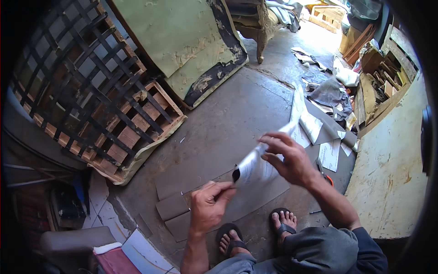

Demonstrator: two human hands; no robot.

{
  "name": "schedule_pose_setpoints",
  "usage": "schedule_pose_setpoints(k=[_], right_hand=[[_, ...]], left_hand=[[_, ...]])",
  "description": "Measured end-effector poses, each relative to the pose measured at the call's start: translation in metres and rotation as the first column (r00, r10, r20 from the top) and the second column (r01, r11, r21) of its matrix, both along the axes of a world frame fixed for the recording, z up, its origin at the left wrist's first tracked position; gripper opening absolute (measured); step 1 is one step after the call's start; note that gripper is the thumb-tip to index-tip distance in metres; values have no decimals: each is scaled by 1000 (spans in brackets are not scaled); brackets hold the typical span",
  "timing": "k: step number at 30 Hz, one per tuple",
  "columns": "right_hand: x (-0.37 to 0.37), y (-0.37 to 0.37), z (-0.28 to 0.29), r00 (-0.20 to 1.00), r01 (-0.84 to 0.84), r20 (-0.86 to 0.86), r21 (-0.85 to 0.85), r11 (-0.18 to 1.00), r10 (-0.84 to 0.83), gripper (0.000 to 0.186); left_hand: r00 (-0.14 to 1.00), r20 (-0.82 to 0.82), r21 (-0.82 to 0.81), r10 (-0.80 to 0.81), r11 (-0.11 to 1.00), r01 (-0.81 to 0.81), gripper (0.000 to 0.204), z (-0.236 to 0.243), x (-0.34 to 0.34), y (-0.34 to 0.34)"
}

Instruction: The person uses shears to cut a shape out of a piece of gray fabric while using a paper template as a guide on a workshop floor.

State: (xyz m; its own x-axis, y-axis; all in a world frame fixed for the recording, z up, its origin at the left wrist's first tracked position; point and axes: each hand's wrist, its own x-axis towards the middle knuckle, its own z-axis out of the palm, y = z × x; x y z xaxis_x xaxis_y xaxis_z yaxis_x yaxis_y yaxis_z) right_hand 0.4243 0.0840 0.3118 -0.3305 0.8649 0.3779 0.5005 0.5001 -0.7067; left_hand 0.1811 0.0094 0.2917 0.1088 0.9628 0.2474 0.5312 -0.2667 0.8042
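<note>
My left hand (212, 205) is closed in a pinch on the lower left corner of a strip of white-backed upholstery sheet (258, 168). Higher up and to the right, my right hand (289, 160) pinches the same sheet's upper edge between thumb and fingers. Held above the floor, the strip is curled, with a dark face showing at its left end, and somewhat blurred. Beneath it lies a large flat grey-brown sheet (260, 201). Several smaller grey-brown pieces (172, 206) lie left of my left hand. Scissors with an orange handle (329, 181) lie right of my right wrist, partly hidden.
A wooden frame with black webbing (98, 96) leans at upper left, beside a worn pale green padded panel (182, 45). A carved furniture leg (261, 43) stands behind. Fabric scraps (331, 93) pile at right, near a wooden board (392, 169). A pen-like stick (315, 212) lies by my foot.
</note>
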Motion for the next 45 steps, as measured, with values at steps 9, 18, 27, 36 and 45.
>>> schedule_pose_setpoints(k=[9, 18, 27, 36, 45], right_hand=[[-28, -64, -21, 971, -181, -201, -281, 943, 126, 48], [-25, -63, -17, 965, -248, -201, -482, 841, 169, 35], [-32, -34, -4, 918, -391, -62, -302, 870, 391, 25], [-46, 73, 52, 944, -295, 261, 386, 874, 203, 12], [-16, -23, -62, 772, -472, 526, 99, 876, 356, 26]], left_hand=[[552, 809, -302, 202, 948, 95, 17, -19, 49, -1], [612, 774, -259, 163, 963, 70, 35, -27, 49, -2], [894, 411, -259, 177, 963, -72, 20, -10, 26, -1], [831, -266, 456, 489, 823, -338, 21, 78, -95, 32], [836, -490, 162, 247, 968, -191, 26, -22, -85, -83]])
